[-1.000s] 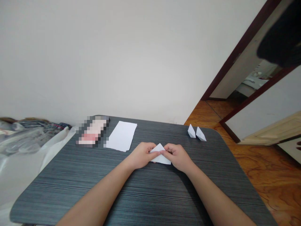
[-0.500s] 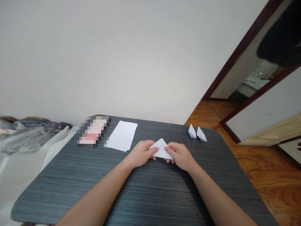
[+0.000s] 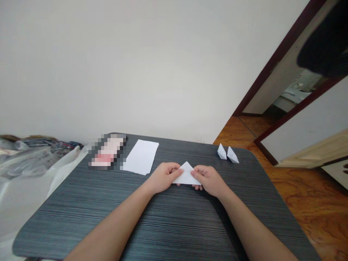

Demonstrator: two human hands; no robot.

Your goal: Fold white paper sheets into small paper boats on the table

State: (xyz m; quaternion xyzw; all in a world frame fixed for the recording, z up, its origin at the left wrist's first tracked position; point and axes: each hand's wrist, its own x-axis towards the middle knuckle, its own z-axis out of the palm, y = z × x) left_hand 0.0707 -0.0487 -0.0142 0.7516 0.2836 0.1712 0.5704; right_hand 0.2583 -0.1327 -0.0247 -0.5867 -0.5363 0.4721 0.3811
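A folded piece of white paper [image 3: 186, 175], triangular with its point away from me, is held between both hands over the table. My left hand [image 3: 164, 177] pinches its left side, thumb on top and fingers curled underneath. On the right side, my right hand [image 3: 210, 180] grips it the same way, with some fingertips showing below the lower edge. Two small folded paper boats [image 3: 222, 152] stand side by side at the far right of the table. To the left of my hands lies a stack of white paper sheets [image 3: 141, 156].
The dark wood-grain table [image 3: 168, 224] stands against a pale wall [image 3: 136, 72]. A blurred-out flat object [image 3: 108, 152] lies at its far left. Clear plastic bags [image 3: 29, 163] are heaped beyond the left edge. Wooden floor [image 3: 320, 203] and a doorway show on the right.
The folded paper has tilted slightly, so its lower edge now looks straighter and more level. Both hands keep their grip, and the other things stay in place.
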